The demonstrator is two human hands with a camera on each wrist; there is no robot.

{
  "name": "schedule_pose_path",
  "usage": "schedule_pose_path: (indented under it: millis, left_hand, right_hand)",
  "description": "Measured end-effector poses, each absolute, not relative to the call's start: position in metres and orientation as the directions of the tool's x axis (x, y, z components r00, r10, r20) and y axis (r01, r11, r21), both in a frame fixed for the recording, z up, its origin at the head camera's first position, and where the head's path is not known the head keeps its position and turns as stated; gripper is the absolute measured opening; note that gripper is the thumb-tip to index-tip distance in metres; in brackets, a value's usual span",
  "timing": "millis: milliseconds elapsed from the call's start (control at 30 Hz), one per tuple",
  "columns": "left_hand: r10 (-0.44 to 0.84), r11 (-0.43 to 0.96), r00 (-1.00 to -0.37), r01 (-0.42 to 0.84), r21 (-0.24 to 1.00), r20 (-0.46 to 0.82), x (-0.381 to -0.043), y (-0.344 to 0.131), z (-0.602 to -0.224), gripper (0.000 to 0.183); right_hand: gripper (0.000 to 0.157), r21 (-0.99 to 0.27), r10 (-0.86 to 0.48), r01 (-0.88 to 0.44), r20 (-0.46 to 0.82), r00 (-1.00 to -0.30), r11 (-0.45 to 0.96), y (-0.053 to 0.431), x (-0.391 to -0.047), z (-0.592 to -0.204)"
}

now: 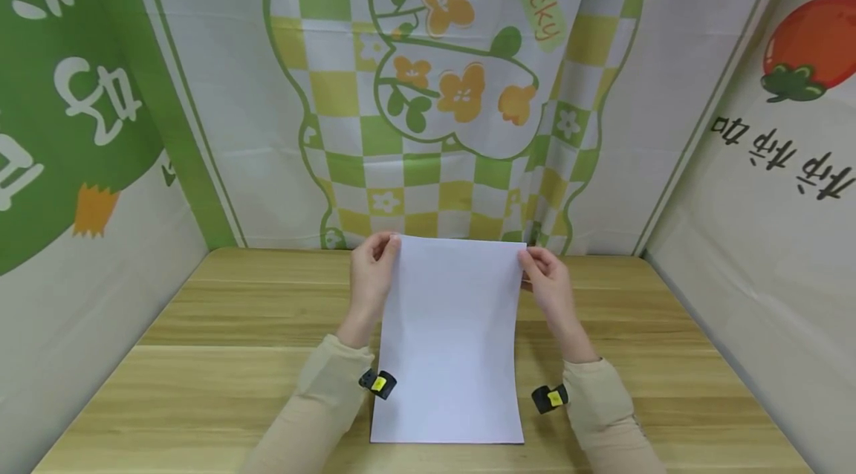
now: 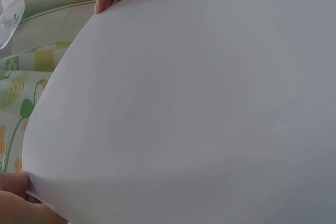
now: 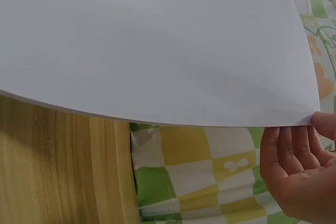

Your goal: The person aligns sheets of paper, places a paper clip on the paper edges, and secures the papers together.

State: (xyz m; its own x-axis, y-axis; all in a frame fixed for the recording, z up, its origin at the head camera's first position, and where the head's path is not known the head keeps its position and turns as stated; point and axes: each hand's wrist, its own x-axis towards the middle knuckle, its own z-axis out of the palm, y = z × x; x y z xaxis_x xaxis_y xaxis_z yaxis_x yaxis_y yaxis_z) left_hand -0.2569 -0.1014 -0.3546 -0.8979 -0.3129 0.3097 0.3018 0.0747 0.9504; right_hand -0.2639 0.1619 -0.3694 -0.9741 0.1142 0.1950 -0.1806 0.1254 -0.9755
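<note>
A blank white sheet of paper [image 1: 449, 340] is held up by its two far corners, its near edge low over the table. My left hand [image 1: 371, 273] pinches the far left corner between thumb and fingers. At the far right corner, my right hand [image 1: 550, 282] does the same, thumb on the front and fingers behind. In the left wrist view the paper [image 2: 178, 98] bows between the two hands. From the right wrist the paper [image 3: 157, 51] shows a slightly curved lower edge, with the right hand [image 3: 302, 174] gripping its corner.
The wooden table [image 1: 221, 385] stretches out on both sides of the paper. Behind it hangs a green and yellow checked cloth [image 1: 414, 169] with printed flowers. Printed cloth walls [image 1: 769, 251] stand at left and right. Each wrist wears a small black strap [image 1: 550, 399] with a yellow mark.
</note>
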Motion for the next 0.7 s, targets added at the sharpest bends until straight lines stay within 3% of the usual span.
schedule_pose_path:
  millis: [300, 700]
  left_hand:
    - [-0.315, 0.068, -0.889, 0.329, 0.942, 0.333, -0.253, -0.098, -0.354, 0.019]
    - [-0.305, 0.040, -0.887, 0.351, 0.935, 0.346, -0.246, -0.097, -0.351, 0.019]
  right_hand:
    - [0.035, -0.985, 0.100, -0.167, 0.170, -0.980, 0.039, 0.171, -0.267, -0.373]
    - [0.033, -0.984, 0.074, -0.169, 0.172, -0.982, 0.048, 0.186, -0.272, -0.381]
